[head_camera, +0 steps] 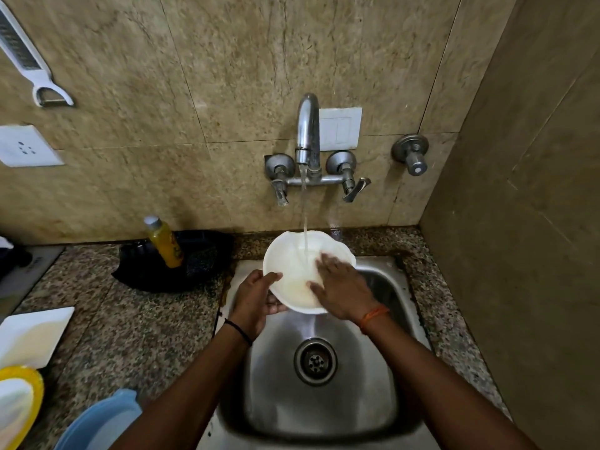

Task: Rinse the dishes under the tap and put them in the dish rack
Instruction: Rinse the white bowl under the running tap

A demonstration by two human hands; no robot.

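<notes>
While water from the tap (307, 131) falls into the white bowl (293, 254) above the sink (324, 401), the left hand (255, 298) grips its left rim, thumb on top, and the right hand (341, 287) lies inside, fingers spread flat.

Sink basin (324, 414) open at 6 o'clock around drain (315, 361). Tap (307, 131) and valves block 12 o'clock. Wall closes 3 o'clock. Counter (123, 336) at 9 o'clock partly free; bottle (165, 241), black tray (194, 264), stacked plates (32, 336) at 8 o'clock.
</notes>
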